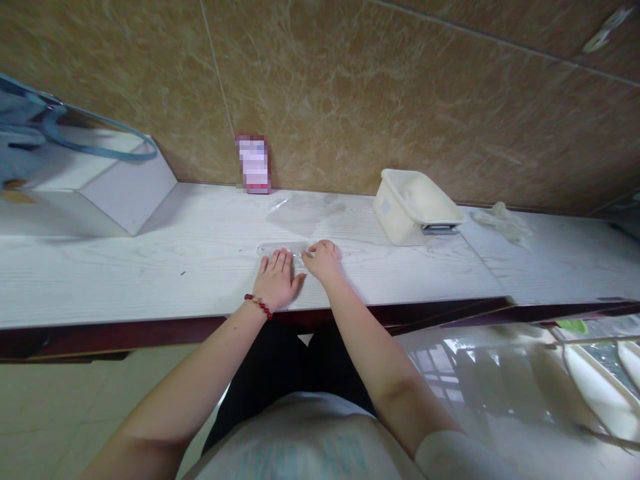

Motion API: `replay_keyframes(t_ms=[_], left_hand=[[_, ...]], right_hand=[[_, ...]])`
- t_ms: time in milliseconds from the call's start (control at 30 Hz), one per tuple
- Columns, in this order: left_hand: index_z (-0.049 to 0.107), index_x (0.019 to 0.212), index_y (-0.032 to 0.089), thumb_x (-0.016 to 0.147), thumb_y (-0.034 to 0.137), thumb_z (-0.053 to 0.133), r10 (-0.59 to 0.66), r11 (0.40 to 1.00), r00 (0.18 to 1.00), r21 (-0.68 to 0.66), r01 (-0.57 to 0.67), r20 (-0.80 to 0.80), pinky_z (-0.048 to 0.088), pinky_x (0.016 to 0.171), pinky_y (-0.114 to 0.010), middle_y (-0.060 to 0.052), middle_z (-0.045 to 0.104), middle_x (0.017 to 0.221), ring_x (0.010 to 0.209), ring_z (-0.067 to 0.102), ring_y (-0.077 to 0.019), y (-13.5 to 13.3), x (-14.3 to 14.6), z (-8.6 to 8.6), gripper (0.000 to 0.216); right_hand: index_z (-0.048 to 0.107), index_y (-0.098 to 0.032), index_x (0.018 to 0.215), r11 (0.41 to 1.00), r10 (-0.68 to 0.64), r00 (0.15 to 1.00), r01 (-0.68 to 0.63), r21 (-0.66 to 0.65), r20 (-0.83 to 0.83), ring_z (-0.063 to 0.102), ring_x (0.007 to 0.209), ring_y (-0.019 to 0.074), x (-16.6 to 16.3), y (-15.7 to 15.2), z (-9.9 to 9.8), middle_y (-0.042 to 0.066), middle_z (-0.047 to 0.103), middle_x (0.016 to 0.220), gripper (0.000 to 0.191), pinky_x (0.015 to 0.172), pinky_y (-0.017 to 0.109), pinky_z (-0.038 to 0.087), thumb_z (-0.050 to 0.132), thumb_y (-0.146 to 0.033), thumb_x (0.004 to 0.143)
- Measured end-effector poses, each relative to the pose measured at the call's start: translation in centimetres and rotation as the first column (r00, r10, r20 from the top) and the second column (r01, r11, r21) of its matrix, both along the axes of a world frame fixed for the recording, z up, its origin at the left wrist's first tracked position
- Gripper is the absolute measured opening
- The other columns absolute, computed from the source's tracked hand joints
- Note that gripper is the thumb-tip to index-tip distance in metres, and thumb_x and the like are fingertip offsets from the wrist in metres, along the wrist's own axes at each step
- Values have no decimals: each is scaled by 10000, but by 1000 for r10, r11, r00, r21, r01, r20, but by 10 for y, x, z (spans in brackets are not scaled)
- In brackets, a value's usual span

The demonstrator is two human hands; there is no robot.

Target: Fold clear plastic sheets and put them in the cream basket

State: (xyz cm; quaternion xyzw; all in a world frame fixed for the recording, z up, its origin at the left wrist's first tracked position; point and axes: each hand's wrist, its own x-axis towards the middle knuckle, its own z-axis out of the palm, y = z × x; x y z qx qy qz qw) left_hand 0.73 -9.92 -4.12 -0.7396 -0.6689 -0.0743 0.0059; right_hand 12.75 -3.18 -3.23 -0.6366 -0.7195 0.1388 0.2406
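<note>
A folded clear plastic bag (pixel 297 247) lies flat on the white wood-grain counter (pixel 200 273), close to its front edge. My left hand (pixel 277 275), with a red bead bracelet at the wrist, rests palm down on the bag's near side, fingers stretched out. At the bag's right end is my right hand (pixel 323 260), fingers bent and closed on the plastic, partly hiding it. Just behind both hands lies another thin clear plastic sheet or bag (pixel 300 212), flat on the counter.
A cream plastic bin (pixel 400 217) stands to the right, with a crumpled pale glove or cloth (pixel 505 223) beyond it. A phone (pixel 255 163) leans on the brown tiled wall (pixel 310 87). On the left are a white box (pixel 125 190) and a blue bag (pixel 23 137).
</note>
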Motion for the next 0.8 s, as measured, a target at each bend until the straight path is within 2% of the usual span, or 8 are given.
replay_keyframes(t_ms=[133, 233, 400, 500, 600, 733, 800], left_hand=[[298, 1329, 37, 847, 481, 217, -1, 1000, 1000, 5, 1, 16, 139, 1057, -442, -138, 273, 1408, 1306, 206, -256, -1, 0, 0, 660], [304, 1326, 32, 848, 480, 220, -12, 1000, 1000, 9, 11, 24, 133, 1055, -441, -150, 273, 1405, 1307, 200, -265, -3, 0, 0, 661], [300, 1330, 42, 850, 468, 227, -14, 1000, 1000, 21, 13, 26, 120, 1053, -446, -154, 263, 1408, 1309, 192, -271, -2, -1, -1, 646], [292, 1335, 44, 849, 473, 223, -9, 1000, 999, 6, 8, 32, 122, 1055, -440, -150, 262, 1410, 1311, 188, -267, -2, -1, -1, 652], [289, 1333, 30, 846, 485, 221, -12, 1000, 999, 6, 11, 43, 126, 1055, -443, -156, 269, 1406, 1308, 195, -273, -1, -1, 0, 670], [263, 1338, 15, 842, 485, 231, -6, 1000, 998, 12, 5, 64, 146, 1052, -445, -162, 289, 1397, 1301, 214, -275, -1, -1, 0, 684], [239, 1344, 6, 838, 473, 248, 1, 1000, 997, 17, -3, 77, 155, 1053, -435, -164, 302, 1390, 1296, 230, -270, -1, -1, 1, 688]], right_hand=[[628, -180, 837, 995, 49, 999, -48, -87, 8, 452, 1069, 208, -7, 1, 8, 93, 578, 991, 239, 953, 344, 269, 532, -370, 729], [565, -177, 959, 988, 74, 996, -79, -136, -39, 487, 1027, 187, -12, 2, 15, 79, 591, 986, 270, 924, 320, 311, 507, -328, 742], [462, -195, 1070, 948, -82, 951, -19, -319, -299, 531, 955, 161, -18, 13, 18, 74, 543, 1087, 383, 786, 278, 419, 509, -342, 720], [409, -207, 1118, 891, -210, 866, -23, -454, -455, 559, 805, 137, -17, 20, 20, 67, 543, 1038, 454, 650, 253, 443, 531, -344, 703], [398, -190, 1097, 838, -285, 751, -107, -535, -596, 524, 630, 94, -13, 22, 28, 21, 546, 833, 420, 543, 205, 405, 546, -276, 713], [445, -165, 802, 785, -313, 580, -287, -549, -752, 443, 500, 50, -4, 21, 42, -48, 436, 597, 60, 447, 153, 295, 491, -162, 764], [410, -166, 695, 753, -328, 540, -346, -559, -775, 389, 446, 42, 0, 21, 47, -55, 403, 536, 110, 410, 151, 240, 451, -139, 794]])
